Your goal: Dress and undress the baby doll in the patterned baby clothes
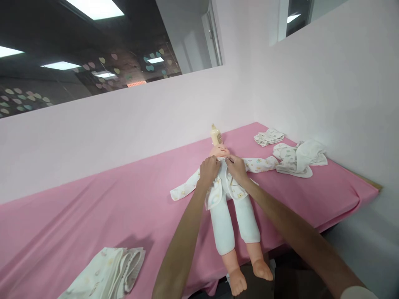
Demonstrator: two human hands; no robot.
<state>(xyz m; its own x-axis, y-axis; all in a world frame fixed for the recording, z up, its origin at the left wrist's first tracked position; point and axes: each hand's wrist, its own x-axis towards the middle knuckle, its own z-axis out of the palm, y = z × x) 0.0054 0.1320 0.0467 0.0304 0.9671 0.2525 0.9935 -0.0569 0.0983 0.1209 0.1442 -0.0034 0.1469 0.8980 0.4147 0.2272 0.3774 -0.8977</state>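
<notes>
A baby doll (220, 226) lies on its back, its head toward the wall and its bare feet over the near edge of the table. It has on white trousers and a white patterned baby jacket (214, 198), whose front hangs apart over the chest. Both sleeves stretch out sideways. My left hand (209, 170) is closed on the jacket's collar edge at the left of the neck. At the right of the neck, my right hand (237, 169) pinches the opposite collar edge. The fingertips are partly hidden against the cloth.
A pink sheet (124, 199) covers the table. Behind the doll's head stands a cream bottle (215, 135). Crumpled patterned baby clothes (301, 158) and a smaller folded cloth (269, 137) lie at the right. Folded cloths (102, 274) sit at the front left. White walls border the back and right.
</notes>
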